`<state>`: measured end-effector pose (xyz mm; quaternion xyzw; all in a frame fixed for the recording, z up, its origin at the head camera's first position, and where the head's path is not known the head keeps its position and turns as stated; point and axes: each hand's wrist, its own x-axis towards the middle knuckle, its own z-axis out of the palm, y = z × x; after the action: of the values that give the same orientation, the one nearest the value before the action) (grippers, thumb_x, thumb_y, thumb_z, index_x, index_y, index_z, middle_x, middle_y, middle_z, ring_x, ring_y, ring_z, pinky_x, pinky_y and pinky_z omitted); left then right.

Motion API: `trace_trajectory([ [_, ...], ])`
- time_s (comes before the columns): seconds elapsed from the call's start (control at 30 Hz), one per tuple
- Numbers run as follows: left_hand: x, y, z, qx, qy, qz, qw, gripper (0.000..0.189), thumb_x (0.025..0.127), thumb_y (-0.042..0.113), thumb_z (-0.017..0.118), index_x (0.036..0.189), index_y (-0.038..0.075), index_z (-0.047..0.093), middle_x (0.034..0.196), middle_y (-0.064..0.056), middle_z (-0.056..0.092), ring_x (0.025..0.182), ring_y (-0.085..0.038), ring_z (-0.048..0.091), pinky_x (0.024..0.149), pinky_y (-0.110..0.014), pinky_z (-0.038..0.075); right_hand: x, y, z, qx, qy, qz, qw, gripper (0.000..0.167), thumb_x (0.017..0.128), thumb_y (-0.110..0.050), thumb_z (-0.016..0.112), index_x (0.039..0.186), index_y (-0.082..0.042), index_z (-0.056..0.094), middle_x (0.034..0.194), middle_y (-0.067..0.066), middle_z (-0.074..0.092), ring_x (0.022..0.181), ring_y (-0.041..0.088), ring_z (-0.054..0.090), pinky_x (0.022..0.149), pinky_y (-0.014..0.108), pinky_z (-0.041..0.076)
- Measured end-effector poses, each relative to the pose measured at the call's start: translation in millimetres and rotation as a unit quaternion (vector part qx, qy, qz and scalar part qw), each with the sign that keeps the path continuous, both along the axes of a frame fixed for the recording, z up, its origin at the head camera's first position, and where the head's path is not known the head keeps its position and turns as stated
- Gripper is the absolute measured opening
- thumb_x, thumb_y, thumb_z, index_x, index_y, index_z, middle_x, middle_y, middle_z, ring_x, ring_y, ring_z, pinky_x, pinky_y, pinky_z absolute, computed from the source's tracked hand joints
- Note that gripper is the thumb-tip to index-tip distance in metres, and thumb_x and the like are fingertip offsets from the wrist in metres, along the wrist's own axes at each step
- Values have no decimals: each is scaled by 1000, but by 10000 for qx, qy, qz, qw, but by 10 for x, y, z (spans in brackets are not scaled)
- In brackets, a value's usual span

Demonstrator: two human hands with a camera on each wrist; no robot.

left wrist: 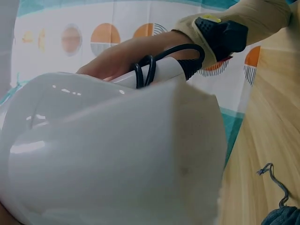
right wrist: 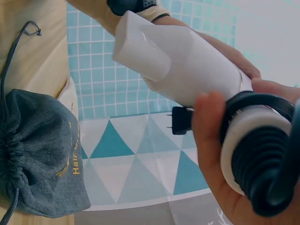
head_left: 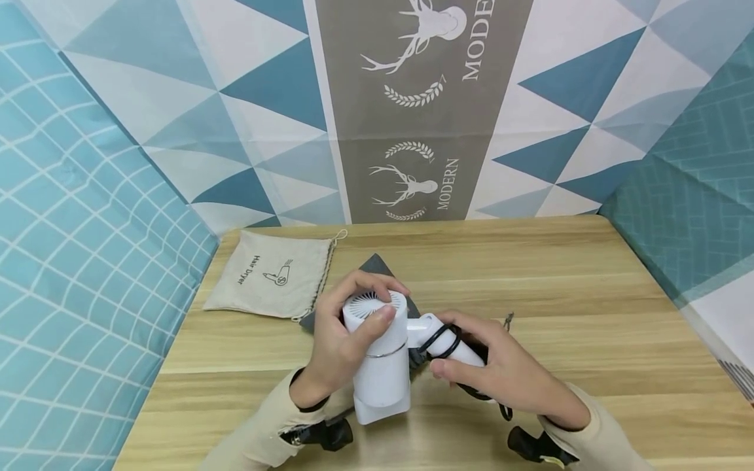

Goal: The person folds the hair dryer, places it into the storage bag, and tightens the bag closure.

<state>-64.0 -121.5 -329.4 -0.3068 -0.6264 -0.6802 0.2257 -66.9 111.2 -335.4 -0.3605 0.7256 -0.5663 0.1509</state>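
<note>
Both hands hold a white hair dryer [head_left: 381,383] over the wooden table. My left hand [head_left: 337,343] grips the barrel near its vented rear end, thumb and fingers curled round the rim. Its flat nozzle [right wrist: 143,49] points toward my body. My right hand [head_left: 511,366] is curled round the white handle [left wrist: 168,70], which is wound with black cord [left wrist: 151,72]. A black plug [right wrist: 181,120] with two pins sticks out beside the right fingers in the right wrist view. Beneath the dryer lies a dark grey drawstring pouch [right wrist: 37,154], partly hidden by it in the head view.
A beige drawstring bag [head_left: 288,252] printed "Hair Dryer" lies flat at the table's back left. The wooden table [head_left: 565,275] meets patterned cloth at the back and left. A dark drawstring end [head_left: 508,320] lies beyond my right hand.
</note>
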Motion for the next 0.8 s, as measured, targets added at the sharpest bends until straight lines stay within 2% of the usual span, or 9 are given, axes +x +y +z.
trace_trajectory([
  [0.2,2,-30,14,72,-76,7,9999,19,91,16,66,91,0,55,95,-26,67,92,-32,68,67,-32,56,29,-38,-6,-52,-69,-461,9989,30,93,-9,69,121,-16,60,91,8,66,60,22,64,51,36,55],
  [0.3,6,-53,25,70,-139,66,9999,21,91,18,67,90,0,55,95,-24,68,91,-34,68,67,-31,56,27,-51,-20,-37,-23,-471,9989,27,94,-9,68,119,-15,58,89,7,66,62,22,65,52,36,55],
  [0.5,3,-82,55,84,-251,127,9996,27,91,24,68,89,0,55,96,-21,70,91,-41,67,66,-32,56,17,-64,-59,-447,15,-204,9988,22,98,0,58,118,-7,53,83,6,67,65,20,65,49,37,55],
  [0.7,-6,-69,28,164,-191,171,9995,22,91,19,65,89,0,55,96,-21,69,90,-34,69,65,-33,56,39,-93,-70,-371,56,-489,9981,22,98,-1,59,114,-15,55,76,4,64,58,19,60,43,33,50],
  [0.8,-12,-44,12,202,-78,220,9995,21,92,18,63,90,0,54,95,-23,68,89,-36,68,65,-33,56,46,-92,-81,-495,169,-567,9970,22,97,2,59,113,-12,55,74,4,62,54,17,57,41,31,48],
])
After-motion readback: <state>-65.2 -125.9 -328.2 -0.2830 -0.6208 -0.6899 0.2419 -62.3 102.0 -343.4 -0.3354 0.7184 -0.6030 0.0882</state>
